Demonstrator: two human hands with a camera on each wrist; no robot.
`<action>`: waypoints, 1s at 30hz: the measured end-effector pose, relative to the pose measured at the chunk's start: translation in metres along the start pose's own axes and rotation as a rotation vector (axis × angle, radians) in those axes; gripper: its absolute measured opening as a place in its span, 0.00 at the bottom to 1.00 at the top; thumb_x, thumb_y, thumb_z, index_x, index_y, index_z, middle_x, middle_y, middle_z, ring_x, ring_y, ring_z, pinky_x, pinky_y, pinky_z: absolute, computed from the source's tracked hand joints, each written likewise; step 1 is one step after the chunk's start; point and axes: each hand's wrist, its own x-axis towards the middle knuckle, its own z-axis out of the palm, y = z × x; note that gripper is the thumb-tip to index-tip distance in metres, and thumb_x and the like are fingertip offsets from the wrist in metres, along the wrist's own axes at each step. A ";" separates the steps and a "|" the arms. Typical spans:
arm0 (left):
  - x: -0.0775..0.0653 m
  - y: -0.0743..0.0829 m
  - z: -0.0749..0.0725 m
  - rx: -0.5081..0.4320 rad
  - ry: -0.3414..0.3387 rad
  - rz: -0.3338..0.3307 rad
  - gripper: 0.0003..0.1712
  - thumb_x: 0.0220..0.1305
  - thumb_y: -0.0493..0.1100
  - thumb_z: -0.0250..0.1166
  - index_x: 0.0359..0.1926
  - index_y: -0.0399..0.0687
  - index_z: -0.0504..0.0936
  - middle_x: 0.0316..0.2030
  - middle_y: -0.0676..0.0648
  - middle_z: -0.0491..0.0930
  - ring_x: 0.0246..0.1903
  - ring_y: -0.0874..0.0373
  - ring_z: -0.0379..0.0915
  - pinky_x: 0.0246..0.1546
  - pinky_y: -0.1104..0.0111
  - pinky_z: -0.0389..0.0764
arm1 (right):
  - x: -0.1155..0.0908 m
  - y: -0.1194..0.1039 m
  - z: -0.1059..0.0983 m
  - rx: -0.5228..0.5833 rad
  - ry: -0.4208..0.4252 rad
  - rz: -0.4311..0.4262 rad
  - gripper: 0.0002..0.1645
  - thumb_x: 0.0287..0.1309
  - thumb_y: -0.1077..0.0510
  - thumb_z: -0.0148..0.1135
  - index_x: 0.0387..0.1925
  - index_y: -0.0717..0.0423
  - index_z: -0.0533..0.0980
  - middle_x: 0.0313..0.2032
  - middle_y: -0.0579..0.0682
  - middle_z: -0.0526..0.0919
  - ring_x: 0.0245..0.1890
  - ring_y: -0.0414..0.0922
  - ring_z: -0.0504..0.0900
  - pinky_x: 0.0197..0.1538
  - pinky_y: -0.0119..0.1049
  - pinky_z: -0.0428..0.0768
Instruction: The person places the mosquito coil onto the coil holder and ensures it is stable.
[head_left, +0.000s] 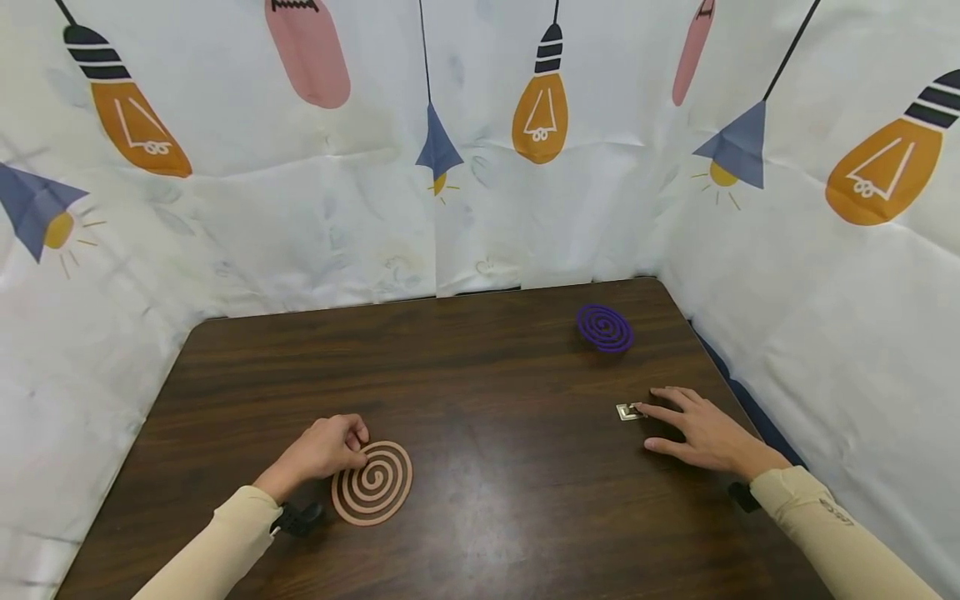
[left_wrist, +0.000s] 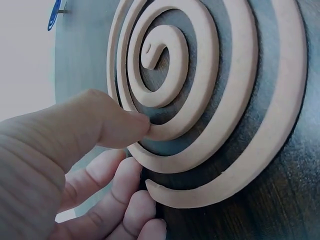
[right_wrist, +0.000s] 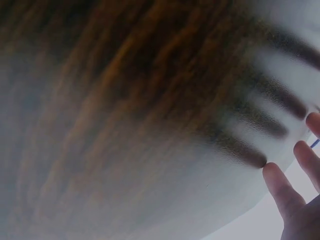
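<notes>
A tan mosquito coil (head_left: pixel 372 483) lies at the left front of the dark wooden table. My left hand (head_left: pixel 333 446) pinches its edge; the left wrist view has the thumb over one ring of the coil (left_wrist: pixel 230 95) and the fingers curled at its rim. Over on the right, my right hand (head_left: pixel 697 429) is spread low above the tabletop. Its index finger reaches onto a small metal coil stand (head_left: pixel 627 412), partly covering it. In the right wrist view the fingertips (right_wrist: pixel 275 175) appear close to the tabletop, and the stand is not visible.
A purple mosquito coil (head_left: pixel 604 327), seemingly raised on a stand, is near the table's back right corner. The brown table (head_left: pixel 495 375) is bounded at the back and sides by white cloth (head_left: pixel 337 217) printed with lamps and bulbs.
</notes>
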 end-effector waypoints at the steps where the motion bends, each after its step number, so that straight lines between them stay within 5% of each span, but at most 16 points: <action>1: 0.000 0.000 0.000 0.002 0.001 -0.004 0.14 0.51 0.36 0.73 0.38 0.43 0.79 0.29 0.50 0.79 0.27 0.59 0.72 0.26 0.70 0.73 | 0.000 0.000 0.000 0.001 0.001 0.001 0.41 0.65 0.26 0.58 0.74 0.35 0.70 0.74 0.58 0.68 0.73 0.67 0.67 0.66 0.72 0.71; 16: 0.001 0.004 0.000 0.081 0.038 -0.051 0.18 0.52 0.40 0.74 0.43 0.42 0.80 0.33 0.48 0.82 0.29 0.58 0.75 0.29 0.65 0.78 | 0.006 0.000 0.002 -0.001 0.023 -0.003 0.40 0.66 0.27 0.59 0.74 0.36 0.69 0.73 0.60 0.69 0.72 0.67 0.67 0.65 0.72 0.72; 30: 0.003 0.004 0.000 0.024 0.008 -0.037 0.18 0.53 0.37 0.74 0.45 0.42 0.80 0.33 0.47 0.81 0.29 0.58 0.74 0.28 0.66 0.77 | 0.013 0.000 0.003 -0.024 0.029 -0.002 0.42 0.66 0.28 0.59 0.76 0.38 0.67 0.74 0.61 0.67 0.71 0.67 0.67 0.65 0.73 0.70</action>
